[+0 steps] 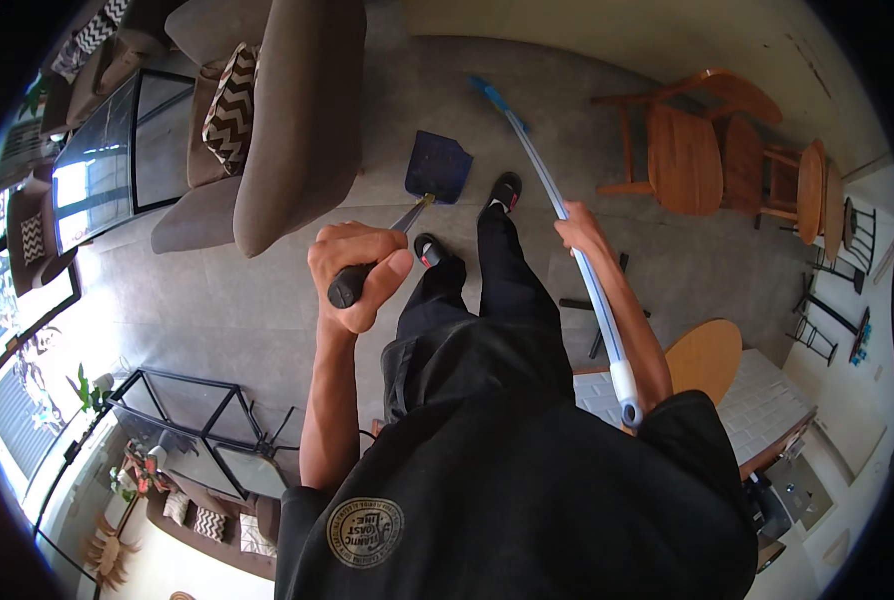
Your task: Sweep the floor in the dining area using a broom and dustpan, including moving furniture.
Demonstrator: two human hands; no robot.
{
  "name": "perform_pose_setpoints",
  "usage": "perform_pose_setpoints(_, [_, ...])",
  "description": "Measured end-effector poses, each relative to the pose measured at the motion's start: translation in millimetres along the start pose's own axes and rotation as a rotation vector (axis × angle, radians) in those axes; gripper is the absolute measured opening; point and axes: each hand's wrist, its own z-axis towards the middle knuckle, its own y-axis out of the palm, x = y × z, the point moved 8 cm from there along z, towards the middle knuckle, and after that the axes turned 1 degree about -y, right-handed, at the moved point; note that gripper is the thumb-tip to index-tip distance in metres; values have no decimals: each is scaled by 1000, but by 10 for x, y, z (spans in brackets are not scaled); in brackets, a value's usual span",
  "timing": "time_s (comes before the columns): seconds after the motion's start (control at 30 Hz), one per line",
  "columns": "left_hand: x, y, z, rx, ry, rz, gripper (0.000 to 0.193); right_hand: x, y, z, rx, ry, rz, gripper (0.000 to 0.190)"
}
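My left hand (pixel 360 274) grips the black handle end (pixel 348 288) of a long-handled dustpan. Its dark blue pan (pixel 438 169) rests on the grey tiled floor (pixel 282 315), ahead of my feet, with a little debris visible near the handle joint. My right hand (pixel 583 227) is closed around the pale blue broom handle (pixel 552 184), whose white end (pixel 624 382) passes beside my right forearm. At the far end, the blue broom head (pixel 495 97) touches down on the floor, to the right of the pan and apart from it.
A brown sofa (pixel 304 127) with a zigzag cushion (pixel 233 109) stands left of the dustpan. Wooden chairs (pixel 685 159) line the right, near the wall (pixel 642 37). Black metal table legs (pixel 600 306) are beside my right arm. A black-framed table (pixel 184 420) stands at lower left.
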Motion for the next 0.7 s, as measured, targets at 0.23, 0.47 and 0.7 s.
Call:
perform_pose_setpoints(0.23, [-19, -8, 74, 41, -26, -46, 14, -489, -108, 910, 221, -258, -322, 35])
perform_pose_setpoints(0.47, [-16, 139, 210, 40, -44, -30, 17, -588, 282, 1338, 106, -199, -359, 31])
perform_pose_setpoints(0.7, [-112, 146, 385, 132, -184, 75, 24, 243, 373, 200, -35, -196, -356, 46])
